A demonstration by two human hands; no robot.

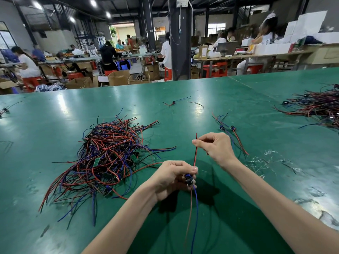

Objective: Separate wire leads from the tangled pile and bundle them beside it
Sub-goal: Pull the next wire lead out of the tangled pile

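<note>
Fingers (201, 142) of the right hand (218, 149) pinch the red-black wire lead (195, 155) near its free end. I read the left hand (172, 177) as curled round the lead's blue connector (189, 177), above the tabletop (55, 116) near its near edge. The tangled pile (108, 154) lies toward the left edge. The separated leads (229, 132) lie toward the right edge, well apart from the pile.

Green counter (55, 125): smooth, glossy, throwing back white glare; near right corner scuffed, worn pale and dull. Tangled pile (110, 154): wires in smooth plastic insulation, red, blue, black, slight sheen; small green circuit boards (96, 161) among them, matt. Wire lead (195, 156): same red-black plastic sheath, blue plastic connector (188, 177). Behind: matt brown cardboard boxes (119, 77), red plastic stools (167, 73).
</note>
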